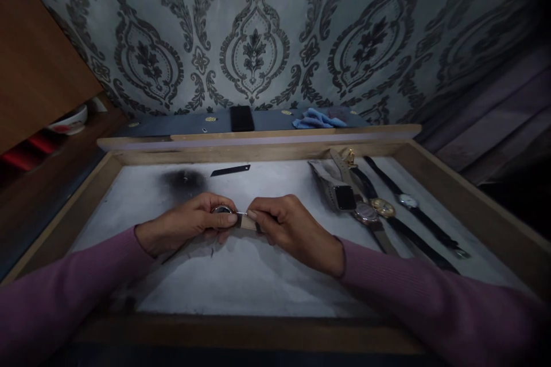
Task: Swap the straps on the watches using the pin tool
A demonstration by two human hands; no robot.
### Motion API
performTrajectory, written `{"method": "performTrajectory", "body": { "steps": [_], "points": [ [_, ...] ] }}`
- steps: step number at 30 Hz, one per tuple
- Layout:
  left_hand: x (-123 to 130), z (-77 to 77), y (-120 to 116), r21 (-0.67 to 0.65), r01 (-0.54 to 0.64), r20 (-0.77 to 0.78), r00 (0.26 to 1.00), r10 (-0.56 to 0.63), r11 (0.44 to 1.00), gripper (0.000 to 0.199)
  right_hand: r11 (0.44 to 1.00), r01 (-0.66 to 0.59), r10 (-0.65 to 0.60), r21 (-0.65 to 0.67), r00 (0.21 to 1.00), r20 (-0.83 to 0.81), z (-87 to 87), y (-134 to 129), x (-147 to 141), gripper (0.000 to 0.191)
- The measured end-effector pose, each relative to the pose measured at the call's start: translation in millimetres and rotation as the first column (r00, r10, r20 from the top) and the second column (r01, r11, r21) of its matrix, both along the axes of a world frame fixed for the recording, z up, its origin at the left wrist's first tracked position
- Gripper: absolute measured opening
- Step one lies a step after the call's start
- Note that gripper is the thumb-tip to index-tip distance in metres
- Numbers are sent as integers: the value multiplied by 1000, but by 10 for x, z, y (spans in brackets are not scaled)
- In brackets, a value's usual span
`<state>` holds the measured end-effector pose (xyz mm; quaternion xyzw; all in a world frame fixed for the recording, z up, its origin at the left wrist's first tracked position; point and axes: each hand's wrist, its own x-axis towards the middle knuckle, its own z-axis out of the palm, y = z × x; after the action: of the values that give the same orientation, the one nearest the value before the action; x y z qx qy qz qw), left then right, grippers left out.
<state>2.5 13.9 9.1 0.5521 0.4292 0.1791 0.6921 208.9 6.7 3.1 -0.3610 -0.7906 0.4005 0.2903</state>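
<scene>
My left hand is closed around a wristwatch with a round silver case, its thumb on the edge of the case. A brown strap reaches from the watch toward my right hand. Thumb and forefinger of that hand pinch a thin, pale pin-like piece beside the case. Its exact kind is too small to make out. The other fingers of my right hand curl close to the strap, and their tips are partly hidden. Both hands are above a white surface.
Several watches lie at the right, among them a smartwatch, a gold-faced watch and a white-faced watch. A dark blade lies behind the hands. A raised wooden rim surrounds the surface; beyond are a blue cloth and a black flat object.
</scene>
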Motion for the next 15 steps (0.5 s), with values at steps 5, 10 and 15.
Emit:
{"method": "performTrajectory", "body": {
  "steps": [5,10,15],
  "points": [
    [-6,1,-2,-6,15,10,1000,-15,1000,28,1000,5,-5,-1,1000,12,-1,-2,2,29],
    [11,30,-6,-5,2,9,1000,-2,1000,25,1000,7,-7,-6,1000,19,18,-4,-3,30],
    [35,63,-7,-20,-31,-27,999,31,999,23,1000,10,-11,11,999,30,21,-9,-1,28]
  ]
}}
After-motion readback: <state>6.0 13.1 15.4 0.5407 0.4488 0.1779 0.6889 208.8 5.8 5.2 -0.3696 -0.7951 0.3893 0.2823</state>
